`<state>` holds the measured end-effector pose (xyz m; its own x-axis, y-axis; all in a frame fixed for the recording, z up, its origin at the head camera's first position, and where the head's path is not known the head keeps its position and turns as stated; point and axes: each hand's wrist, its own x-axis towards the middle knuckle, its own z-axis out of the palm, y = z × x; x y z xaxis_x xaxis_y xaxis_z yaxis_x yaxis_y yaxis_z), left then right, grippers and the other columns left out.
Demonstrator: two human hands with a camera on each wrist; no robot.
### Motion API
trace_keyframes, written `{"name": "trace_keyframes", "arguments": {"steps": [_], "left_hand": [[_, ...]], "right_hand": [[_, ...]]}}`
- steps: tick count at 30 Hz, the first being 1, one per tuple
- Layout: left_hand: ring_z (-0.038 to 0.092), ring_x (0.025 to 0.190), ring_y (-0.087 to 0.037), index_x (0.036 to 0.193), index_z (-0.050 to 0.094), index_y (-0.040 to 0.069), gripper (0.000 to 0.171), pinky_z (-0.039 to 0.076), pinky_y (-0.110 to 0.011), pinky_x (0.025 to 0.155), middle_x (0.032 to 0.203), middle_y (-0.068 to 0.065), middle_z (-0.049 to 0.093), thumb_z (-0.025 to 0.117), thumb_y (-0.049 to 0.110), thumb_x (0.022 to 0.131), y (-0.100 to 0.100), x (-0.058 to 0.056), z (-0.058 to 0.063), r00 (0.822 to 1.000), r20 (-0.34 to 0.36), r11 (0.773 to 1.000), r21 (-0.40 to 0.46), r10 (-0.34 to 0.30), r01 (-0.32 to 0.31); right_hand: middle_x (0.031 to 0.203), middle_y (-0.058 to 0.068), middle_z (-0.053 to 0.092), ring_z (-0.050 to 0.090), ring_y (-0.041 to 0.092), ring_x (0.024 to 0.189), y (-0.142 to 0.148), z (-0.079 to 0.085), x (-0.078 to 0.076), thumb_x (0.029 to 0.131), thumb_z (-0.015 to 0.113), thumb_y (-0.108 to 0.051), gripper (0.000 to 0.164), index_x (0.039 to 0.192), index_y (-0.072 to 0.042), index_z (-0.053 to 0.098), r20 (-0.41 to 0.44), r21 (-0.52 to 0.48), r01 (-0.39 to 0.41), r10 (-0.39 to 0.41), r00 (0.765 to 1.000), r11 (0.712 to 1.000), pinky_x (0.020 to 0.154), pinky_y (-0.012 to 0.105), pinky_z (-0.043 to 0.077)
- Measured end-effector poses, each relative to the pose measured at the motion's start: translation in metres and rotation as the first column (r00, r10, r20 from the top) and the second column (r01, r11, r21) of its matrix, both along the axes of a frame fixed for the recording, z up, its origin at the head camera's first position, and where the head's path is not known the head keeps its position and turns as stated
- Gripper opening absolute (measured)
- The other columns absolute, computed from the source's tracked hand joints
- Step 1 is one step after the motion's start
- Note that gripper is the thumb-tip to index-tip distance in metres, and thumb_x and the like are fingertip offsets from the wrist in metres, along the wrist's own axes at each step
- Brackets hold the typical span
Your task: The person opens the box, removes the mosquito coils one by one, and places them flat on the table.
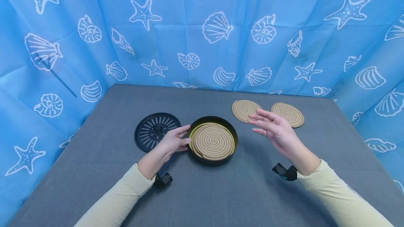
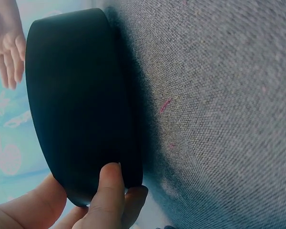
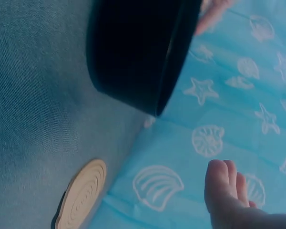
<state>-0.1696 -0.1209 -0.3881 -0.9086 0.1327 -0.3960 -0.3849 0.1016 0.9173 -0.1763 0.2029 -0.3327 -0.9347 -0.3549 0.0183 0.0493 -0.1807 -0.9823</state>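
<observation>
Grey tabletop (image 1: 208,192) carries a black tin (image 1: 213,163) near its middle. Slotted lid (image 1: 153,126) lies flat just left. Left hand (image 1: 172,143): fingers and thumb grip the tin's wall. Right hand (image 1: 274,129): raised, fingers loosely extended, holding nothing. Spiral coils (image 1: 214,141): stacked inside the tin; two loose ones beyond. Risk, judged: a tug on the wall could shift the off-centre stack; squeezing might snap thin coils. Yellow layer (image 1: 235,141) mostly covered; stack count unclear.

a curtained-off tabletop workspace, shown by blue seashell-print curtains (image 1: 195,34) around a grey table (image 1: 214,195).
</observation>
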Motion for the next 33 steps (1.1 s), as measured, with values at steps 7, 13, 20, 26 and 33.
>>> {"name": "trace_keyframes", "arguments": {"steps": [7,13,20,26,33], "left_hand": [[0.052,0.126,-0.031,0.149,0.038,0.009,0.055,0.052,-0.041,0.094,0.153,-0.015,0.036,0.053,-0.001,0.097,-0.001,0.0,0.0,1.0,-0.004,1.0,-0.001,-0.006,0.006],[0.051,0.126,-0.031,0.149,0.038,0.009,0.055,0.052,-0.041,0.094,0.153,-0.015,0.036,0.053,-0.001,0.097,-0.001,0.0,0.0,1.0,-0.005,1.0,-0.007,-0.006,0.006],[0.051,0.126,-0.031,0.149,0.038,0.009,0.055,0.052,-0.041,0.094,0.153,-0.015,0.036,0.053,-0.001,0.098,-0.002,0.0,-0.002,1.0,-0.007,1.0,-0.011,-0.012,0.012],[0.051,0.126,-0.031,0.149,0.038,0.01,0.055,0.052,-0.04,0.094,0.153,-0.015,0.035,0.053,-0.001,0.098,-0.003,0.0,-0.002,1.0,-0.007,1.0,-0.015,-0.013,0.013],[0.051,0.126,-0.031,0.149,0.038,0.01,0.055,0.052,-0.04,0.094,0.153,-0.015,0.035,0.053,-0.001,0.098,-0.003,-0.001,-0.002,1.0,0.002,1.0,-0.012,-0.015,0.015]], "right_hand": [[0.124,-0.001,0.061,0.058,0.006,0.115,-0.019,-0.006,0.001,0.099,0.053,-0.007,0.056,0.145,0.011,0.027,-0.021,0.165,-0.067,0.072,0.997,0.984,0.097,0.026,0.049],[0.139,0.024,0.049,0.048,0.024,0.129,-0.033,-0.018,-0.001,0.097,0.053,-0.002,0.054,0.143,0.014,0.031,-0.075,0.27,-0.102,0.127,0.989,0.957,0.096,0.022,0.047],[0.146,0.033,0.035,0.031,0.043,0.137,-0.045,-0.029,-0.008,0.096,0.052,0.003,0.054,0.144,0.013,0.03,-0.082,0.353,-0.164,0.206,0.975,0.921,0.102,0.028,0.043],[0.15,0.03,0.032,0.028,0.04,0.14,-0.055,-0.032,-0.016,0.095,0.054,0.005,0.058,0.146,0.012,0.027,-0.067,0.415,-0.186,0.233,0.97,0.891,0.109,0.047,0.035],[0.153,0.028,0.026,0.023,0.039,0.142,-0.068,-0.034,-0.027,0.092,0.059,0.007,0.068,0.149,0.008,0.023,-0.02,0.486,-0.214,0.255,0.967,0.847,0.111,0.051,0.031]]}}
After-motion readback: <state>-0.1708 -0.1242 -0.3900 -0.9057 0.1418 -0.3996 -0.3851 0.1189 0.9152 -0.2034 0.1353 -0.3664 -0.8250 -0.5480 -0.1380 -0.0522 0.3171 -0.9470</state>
